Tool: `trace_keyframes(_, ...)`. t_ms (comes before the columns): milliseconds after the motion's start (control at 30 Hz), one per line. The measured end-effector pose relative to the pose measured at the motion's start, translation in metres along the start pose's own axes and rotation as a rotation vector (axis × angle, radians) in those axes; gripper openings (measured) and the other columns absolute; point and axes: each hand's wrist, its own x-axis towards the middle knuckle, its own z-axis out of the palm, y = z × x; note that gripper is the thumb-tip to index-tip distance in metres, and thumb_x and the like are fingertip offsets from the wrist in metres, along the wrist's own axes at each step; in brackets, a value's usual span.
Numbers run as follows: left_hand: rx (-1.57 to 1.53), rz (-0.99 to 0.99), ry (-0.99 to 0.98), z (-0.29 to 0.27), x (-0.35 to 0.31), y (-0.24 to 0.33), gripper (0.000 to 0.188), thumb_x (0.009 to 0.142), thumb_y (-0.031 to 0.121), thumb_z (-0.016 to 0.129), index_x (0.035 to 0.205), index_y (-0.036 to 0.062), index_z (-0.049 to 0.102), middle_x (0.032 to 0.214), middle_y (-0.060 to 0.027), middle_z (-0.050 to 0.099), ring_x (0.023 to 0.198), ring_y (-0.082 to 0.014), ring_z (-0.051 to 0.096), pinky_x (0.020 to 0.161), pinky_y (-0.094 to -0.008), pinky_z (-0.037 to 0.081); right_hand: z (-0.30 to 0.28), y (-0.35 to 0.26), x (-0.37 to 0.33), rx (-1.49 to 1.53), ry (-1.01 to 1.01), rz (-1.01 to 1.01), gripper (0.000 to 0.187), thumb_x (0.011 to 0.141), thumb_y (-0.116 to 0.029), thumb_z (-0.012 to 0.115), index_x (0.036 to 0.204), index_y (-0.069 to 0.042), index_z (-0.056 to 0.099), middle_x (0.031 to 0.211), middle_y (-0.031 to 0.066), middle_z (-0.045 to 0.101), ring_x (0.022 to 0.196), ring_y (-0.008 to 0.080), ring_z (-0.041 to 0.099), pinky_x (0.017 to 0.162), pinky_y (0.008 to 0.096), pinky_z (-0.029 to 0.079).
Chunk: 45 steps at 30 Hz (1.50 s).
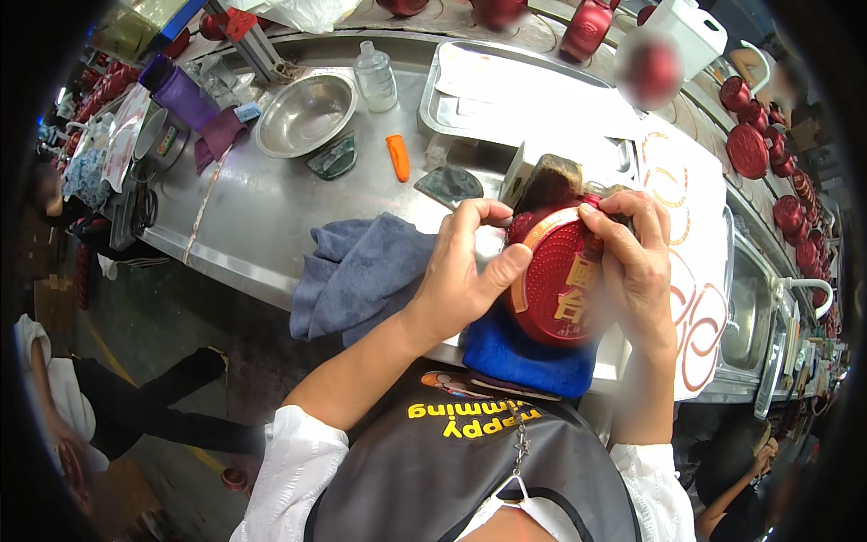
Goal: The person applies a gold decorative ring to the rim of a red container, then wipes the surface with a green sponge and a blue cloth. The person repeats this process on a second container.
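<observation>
Lying on the blue cloth [533, 363], near right, the red bottle [553, 282] has a gold strip [541, 234] that could go crooked if the right hand [643, 264], pinching its far end, slips (the left hand [459, 271] curves half-open beside it).

A round metal bowl [305, 117] sits beside a clear bottle [376, 81], with a purple container [183, 98] farther left and a metal sink [748, 307] at right.

The metal table [253, 200] held a steel bowl [307, 113], a bottle [377, 83] to the bowl's right, and a blue-grey cloth [361, 275] nearer the person.
</observation>
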Motion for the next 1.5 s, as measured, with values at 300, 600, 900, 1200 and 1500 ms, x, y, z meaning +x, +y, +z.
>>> trace_keyframes(300, -0.085, -0.071, 0.001, 0.002, 0.025, 0.012, 0.041, 0.1, 0.04, 0.07, 0.114, 0.003, 0.06, 0.111, -0.0135, 0.064, 0.108, -0.0292, 0.056, 0.101, -0.0404, 0.043, 0.002, 0.002, 0.0, -0.005, 0.017, -0.007, 0.048, 0.073, 0.015, 0.063, 0.113, -0.009, 0.075, 0.115, 0.0112, 0.063, 0.117, 0.0361, 0.057, 0.099, 0.0458, 0.049)
trace_keyframes(600, 0.048, -0.036, -0.073, 0.009, 0.043, 0.014, 0.036, 0.099, 0.032, 0.073, 0.115, 0.0023, 0.059, 0.11, -0.0058, 0.062, 0.106, -0.0125, 0.056, 0.095, -0.0297, 0.047, 0.001, 0.0, 0.0, 0.006, 0.016, 0.003, 0.048, 0.075, 0.014, 0.063, 0.115, -0.009, 0.075, 0.115, 0.0111, 0.062, 0.117, 0.0364, 0.057, 0.099, 0.0457, 0.049)
trace_keyframes(900, -0.01, -0.009, -0.017, 0.017, 0.055, 0.013, 0.038, 0.094, 0.033, 0.078, 0.098, -0.0005, 0.061, 0.094, -0.0139, 0.067, 0.09, -0.026, 0.063, 0.083, -0.0374, 0.049, 0.0, 0.0, 0.0, 0.005, 0.016, -0.001, 0.049, 0.075, 0.014, 0.062, 0.116, -0.009, 0.075, 0.114, 0.0111, 0.062, 0.117, 0.0359, 0.057, 0.099, 0.0451, 0.049)
trace_keyframes(1200, -0.193, -0.131, -0.104, 0.009, 0.05, 0.01, 0.039, 0.1, 0.037, 0.071, 0.11, 0.001, 0.059, 0.104, -0.01, 0.065, 0.099, -0.018, 0.06, 0.088, -0.0336, 0.049, 0.001, 0.0, 0.0, -0.004, 0.025, -0.008, 0.051, 0.075, 0.014, 0.063, 0.117, -0.01, 0.076, 0.114, 0.0107, 0.063, 0.115, 0.0354, 0.058, 0.097, 0.0445, 0.051)
trace_keyframes(1500, -0.144, -0.083, -0.144, 0.0, 0.011, -0.01, 0.057, 0.107, 0.046, 0.058, 0.14, 0.0005, 0.049, 0.129, -0.0085, 0.058, 0.121, -0.013, 0.054, 0.105, -0.0289, 0.043, 0.0, 0.001, 0.0, 0.02, -0.017, -0.003, 0.054, 0.074, 0.015, 0.061, 0.12, -0.01, 0.075, 0.116, 0.0107, 0.062, 0.117, 0.0347, 0.056, 0.103, 0.0445, 0.047)
